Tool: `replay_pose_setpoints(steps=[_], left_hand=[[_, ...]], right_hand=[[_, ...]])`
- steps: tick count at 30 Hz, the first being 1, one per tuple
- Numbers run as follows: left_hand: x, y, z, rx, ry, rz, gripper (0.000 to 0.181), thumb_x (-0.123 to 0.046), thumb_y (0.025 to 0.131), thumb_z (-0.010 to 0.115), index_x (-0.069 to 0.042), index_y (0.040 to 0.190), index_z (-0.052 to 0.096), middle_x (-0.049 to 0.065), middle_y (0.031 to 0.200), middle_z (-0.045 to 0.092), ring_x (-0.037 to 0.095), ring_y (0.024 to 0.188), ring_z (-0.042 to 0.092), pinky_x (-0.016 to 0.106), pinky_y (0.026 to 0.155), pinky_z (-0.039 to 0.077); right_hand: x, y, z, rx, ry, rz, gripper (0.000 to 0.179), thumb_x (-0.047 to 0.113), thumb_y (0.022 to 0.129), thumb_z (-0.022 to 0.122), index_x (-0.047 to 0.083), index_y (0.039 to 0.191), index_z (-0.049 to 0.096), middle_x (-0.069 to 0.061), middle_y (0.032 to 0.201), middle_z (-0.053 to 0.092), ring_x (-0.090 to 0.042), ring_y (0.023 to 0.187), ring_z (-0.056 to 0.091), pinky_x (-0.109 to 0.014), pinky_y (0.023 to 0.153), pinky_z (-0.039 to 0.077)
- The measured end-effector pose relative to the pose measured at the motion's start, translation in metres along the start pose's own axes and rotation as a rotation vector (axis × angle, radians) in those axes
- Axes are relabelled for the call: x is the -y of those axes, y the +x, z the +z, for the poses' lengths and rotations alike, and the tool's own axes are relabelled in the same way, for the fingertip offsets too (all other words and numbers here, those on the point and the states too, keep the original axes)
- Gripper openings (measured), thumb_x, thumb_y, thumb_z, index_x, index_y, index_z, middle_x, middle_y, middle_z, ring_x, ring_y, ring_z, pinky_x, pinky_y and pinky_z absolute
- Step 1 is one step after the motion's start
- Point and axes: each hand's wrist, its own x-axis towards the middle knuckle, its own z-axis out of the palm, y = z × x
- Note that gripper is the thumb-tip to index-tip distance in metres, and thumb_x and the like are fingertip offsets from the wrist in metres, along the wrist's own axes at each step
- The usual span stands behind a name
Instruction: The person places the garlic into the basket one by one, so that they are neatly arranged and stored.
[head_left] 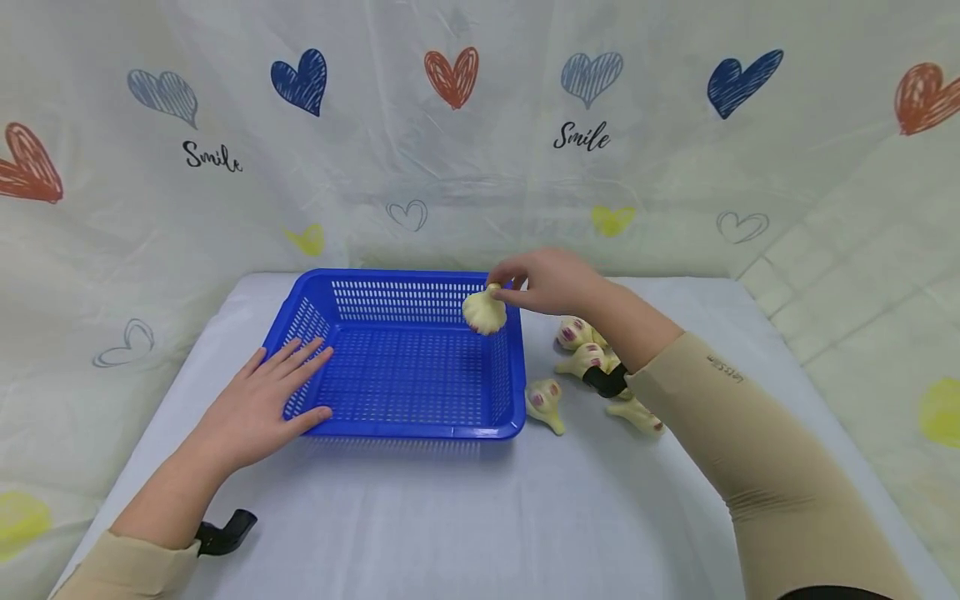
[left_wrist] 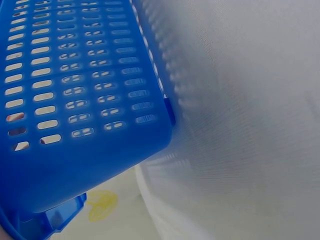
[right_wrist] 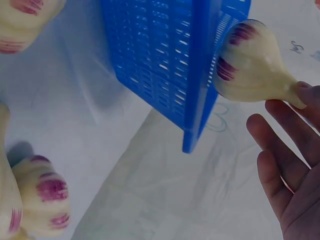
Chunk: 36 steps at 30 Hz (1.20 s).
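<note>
A blue plastic basket [head_left: 405, 433] with slotted walls stands on the white-covered table. My right hand [head_left: 551, 283] pinches a garlic bulb [head_left: 484, 312] by its stem, holding it above the basket's right rim. In the right wrist view, purple streaks mark that bulb [right_wrist: 250, 62], with thumb and finger at its stem. My left hand [head_left: 258, 404] rests on the basket's left rim, fingers spread and straight. The left wrist view shows the basket's slotted side [left_wrist: 85, 150] close up, and almost none of the hand.
Several garlic bulbs [head_left: 585, 358] lie in a group right of the basket, partly hidden by the right forearm. A single bulb [head_left: 543, 402] lies beside the basket's right wall. Behind the table hangs a pale sheet [head_left: 480, 158] printed with hearts.
</note>
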Motion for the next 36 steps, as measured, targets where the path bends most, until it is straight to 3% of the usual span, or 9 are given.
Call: replay_pose_setpoints(steps=[5,16,25,36], left_hand=[[0.0,0.0,0.001,-0.012,0.011,0.006,0.083,-0.06,0.093,0.057,-0.025,0.159,0.022,0.005,0.164,0.024,0.038,0.148,0.022,0.059,0.119,0.009],[0.001,0.0,0.001,-0.014,0.001,0.004,0.083,-0.06,0.093,0.058,-0.025,0.159,0.023,0.005,0.163,0.024,0.038,0.148,0.022,0.058,0.12,0.007],[0.001,0.0,0.001,-0.018,0.002,0.003,0.083,-0.06,0.092,0.058,-0.025,0.159,0.024,0.006,0.163,0.026,0.039,0.147,0.023,0.059,0.119,0.009],[0.002,0.001,0.002,-0.024,0.007,0.006,0.083,-0.06,0.092,0.058,-0.024,0.159,0.024,0.005,0.163,0.026,0.038,0.148,0.023,0.058,0.12,0.008]], right_hand=[[-0.002,0.016,0.015,0.025,-0.02,-0.009,0.023,0.035,0.096,0.066,0.022,0.112,0.075,0.008,0.102,0.073,-0.012,0.092,0.068,-0.034,0.081,0.055],[-0.007,0.041,0.041,0.149,-0.045,0.023,0.02,0.026,0.094,0.069,0.019,0.112,0.076,0.005,0.102,0.074,-0.013,0.096,0.067,-0.034,0.088,0.053],[-0.011,0.053,0.053,0.171,-0.149,0.005,0.021,0.021,0.093,0.07,0.017,0.113,0.076,0.004,0.107,0.074,-0.017,0.103,0.067,-0.037,0.093,0.051],[-0.008,0.056,0.056,0.165,-0.273,-0.039,0.02,0.021,0.093,0.07,0.017,0.112,0.076,0.003,0.103,0.074,-0.018,0.098,0.067,-0.043,0.096,0.047]])
